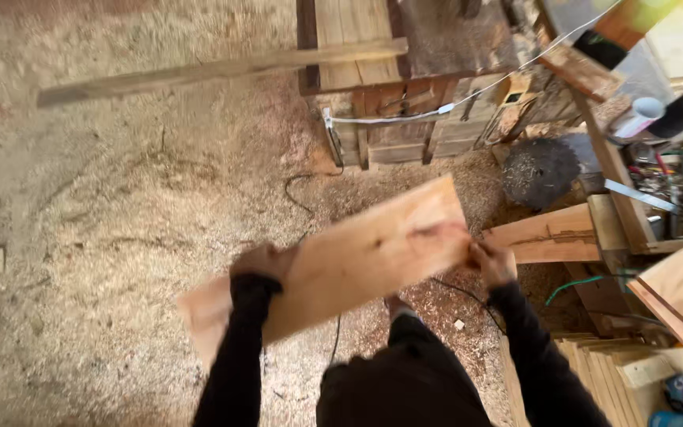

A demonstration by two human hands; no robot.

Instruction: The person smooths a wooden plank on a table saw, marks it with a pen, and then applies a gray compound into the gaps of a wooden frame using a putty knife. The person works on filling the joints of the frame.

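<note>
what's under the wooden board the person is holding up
Below the wooden board, held by the left hand and right hand, lies a sawdust-covered floor with a dark cable running under it. The floor and cable directly behind the board are hidden.

The board is pale, bare wood, matt and smooth-sawn, with faint grain and a small dark knot. Both sleeves are black matt cloth. The floor lies under loose, rough sawdust. A long batten is grey, weathered wood. The bench is dark, worn timber. A thin cable looks like white plastic. By the floor's right edge, stacked planks are light, raw wood.
</note>
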